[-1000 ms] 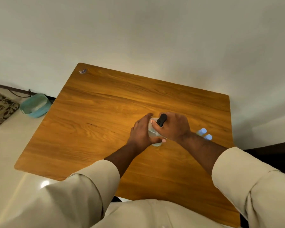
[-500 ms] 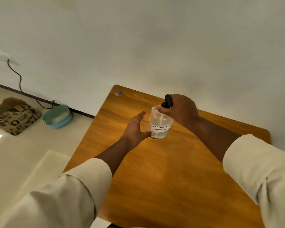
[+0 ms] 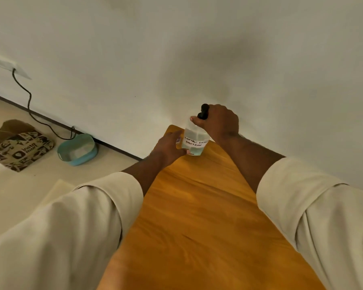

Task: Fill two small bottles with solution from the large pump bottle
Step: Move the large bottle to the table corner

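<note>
Hands (image 3: 219, 122) (image 3: 168, 147), two, around one pump bottle (image 3: 194, 142)

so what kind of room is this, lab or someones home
Probably a home rather than a lab. A plain wooden table stands against a bare wall, with a printed grocery bag and a blue plastic tub on the tiled floor and a cable hanging from a wall socket.
</note>
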Demonstrator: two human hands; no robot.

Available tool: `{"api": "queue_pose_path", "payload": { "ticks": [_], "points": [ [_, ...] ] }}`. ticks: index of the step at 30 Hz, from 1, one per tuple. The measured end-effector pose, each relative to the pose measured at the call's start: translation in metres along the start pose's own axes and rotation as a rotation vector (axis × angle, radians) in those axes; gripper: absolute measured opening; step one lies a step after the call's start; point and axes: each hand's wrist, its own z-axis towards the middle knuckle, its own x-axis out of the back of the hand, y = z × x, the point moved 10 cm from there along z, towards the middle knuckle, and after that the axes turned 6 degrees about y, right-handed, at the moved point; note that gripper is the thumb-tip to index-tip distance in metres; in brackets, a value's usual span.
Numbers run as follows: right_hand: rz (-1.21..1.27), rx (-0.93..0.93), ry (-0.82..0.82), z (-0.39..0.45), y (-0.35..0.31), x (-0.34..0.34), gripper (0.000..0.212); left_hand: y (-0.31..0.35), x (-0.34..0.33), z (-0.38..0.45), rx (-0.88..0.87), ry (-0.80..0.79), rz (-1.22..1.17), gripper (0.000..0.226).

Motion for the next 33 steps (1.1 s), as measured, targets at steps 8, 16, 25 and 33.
{"api": "queue_pose_path", "payload": {
  "ticks": [8,16,25,33],
  "points": [
    [0.034,-0.102,0.017,0.004,0.010,-0.012,0.061,0.000,-0.009,0.015,-0.040,0.023,-0.123,0.068],
    [0.011,-0.026,-0.122,-0.061,0.043,-0.009,0.066,-0.004,-0.007,-0.032,0.130,0.317,-0.103,0.095],
    [-0.192,-0.285,-0.388,-0.249,0.242,0.036,0.032,0.104,-0.212,-0.166,-0.075,-0.205,0.146,0.089],
    [-0.146,-0.551,-0.216,-0.394,0.427,0.143,0.018,0.218,-0.389,-0.271,-0.256,-0.570,0.286,0.087]
  ]
}}
